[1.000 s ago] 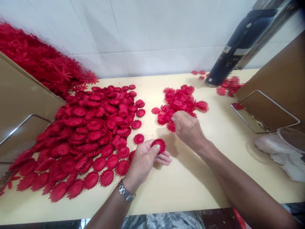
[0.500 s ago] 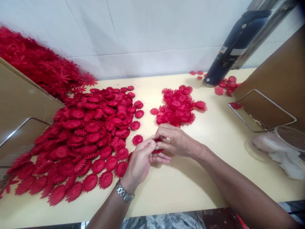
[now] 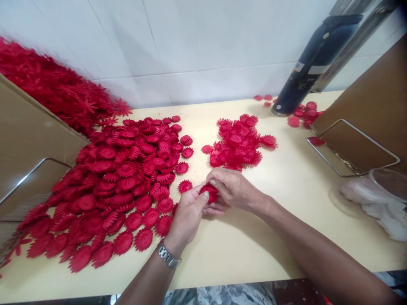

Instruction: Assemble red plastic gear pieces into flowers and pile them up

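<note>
Between my two hands is a small round red flower piece (image 3: 210,192) with a fringed edge. My left hand (image 3: 190,207), with a metal watch on its wrist, pinches it with the thumb on its face. My right hand (image 3: 233,186) grips its far right edge with thumb and bent fingers. Left of my hands spreads a large heap of red cupped flower pieces (image 3: 127,182), several of them lying loose at its right edge. Just beyond my hands is a smaller pile of red fringed flower pieces (image 3: 237,140).
A brown board (image 3: 34,127) with a wire stand rises at left, thin-petalled red pieces (image 3: 57,89) behind it. At right are a dark blue bottle (image 3: 314,63), another brown board (image 3: 369,106) in a wire stand, and a clear plastic tub with a bag (image 3: 375,203).
The flower piece has turned in my hands, so its round red face now shows more. My left thumb now lies on that face. The piles are unchanged; the view has shifted slightly.
</note>
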Action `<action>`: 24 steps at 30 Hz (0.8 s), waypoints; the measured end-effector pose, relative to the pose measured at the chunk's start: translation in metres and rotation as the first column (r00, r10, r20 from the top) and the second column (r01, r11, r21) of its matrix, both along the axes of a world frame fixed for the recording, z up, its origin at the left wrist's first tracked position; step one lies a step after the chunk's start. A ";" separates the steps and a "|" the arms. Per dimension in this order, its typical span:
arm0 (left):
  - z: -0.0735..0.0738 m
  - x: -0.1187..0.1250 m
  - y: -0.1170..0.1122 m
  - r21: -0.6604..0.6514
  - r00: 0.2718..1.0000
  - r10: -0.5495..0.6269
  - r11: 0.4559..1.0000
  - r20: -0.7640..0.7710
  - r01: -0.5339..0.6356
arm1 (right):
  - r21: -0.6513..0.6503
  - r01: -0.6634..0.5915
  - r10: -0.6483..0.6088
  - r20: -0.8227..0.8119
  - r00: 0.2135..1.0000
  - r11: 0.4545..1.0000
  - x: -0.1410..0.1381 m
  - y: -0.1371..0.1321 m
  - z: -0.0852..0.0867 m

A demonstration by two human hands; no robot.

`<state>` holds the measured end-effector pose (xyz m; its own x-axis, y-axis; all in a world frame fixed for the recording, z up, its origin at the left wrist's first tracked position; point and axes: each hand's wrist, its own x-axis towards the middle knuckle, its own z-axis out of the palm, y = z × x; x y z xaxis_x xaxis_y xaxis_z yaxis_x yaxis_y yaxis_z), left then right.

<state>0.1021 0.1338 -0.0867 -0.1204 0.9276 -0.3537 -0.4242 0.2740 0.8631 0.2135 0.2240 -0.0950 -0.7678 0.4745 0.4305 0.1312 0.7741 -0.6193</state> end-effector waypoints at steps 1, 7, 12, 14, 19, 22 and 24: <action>0.001 0.000 0.000 0.005 1.000 0.002 1.000 0.011 -0.002 | -0.056 -0.013 0.013 -0.010 1.000 0.998 0.002 0.001 0.003; 0.004 -0.005 0.000 -0.001 0.998 0.004 1.000 0.057 -0.004 | -0.006 -0.105 0.105 -0.044 0.994 0.994 0.006 0.005 0.007; 0.000 -0.005 -0.001 0.021 1.000 -0.015 1.000 0.015 0.015 | 0.171 -0.037 0.044 -0.037 0.998 0.985 0.000 0.001 0.002; -0.002 -0.003 -0.001 0.010 0.999 -0.036 0.999 -0.018 0.036 | 0.161 0.058 -0.049 -0.059 0.997 0.985 0.001 0.004 0.000; 0.000 0.001 -0.002 -0.056 0.996 -0.074 0.996 -0.045 0.071 | 0.148 0.541 -0.524 -0.144 0.840 0.828 0.022 0.036 0.000; 0.004 0.000 -0.002 -0.057 0.999 -0.036 0.998 0.014 0.036 | 0.346 0.614 -0.617 -0.115 0.778 0.710 0.033 0.047 0.005; 0.005 -0.001 -0.001 -0.061 0.998 -0.015 0.998 0.068 0.019 | 0.389 0.563 -0.560 -0.133 0.818 0.729 0.033 0.042 0.011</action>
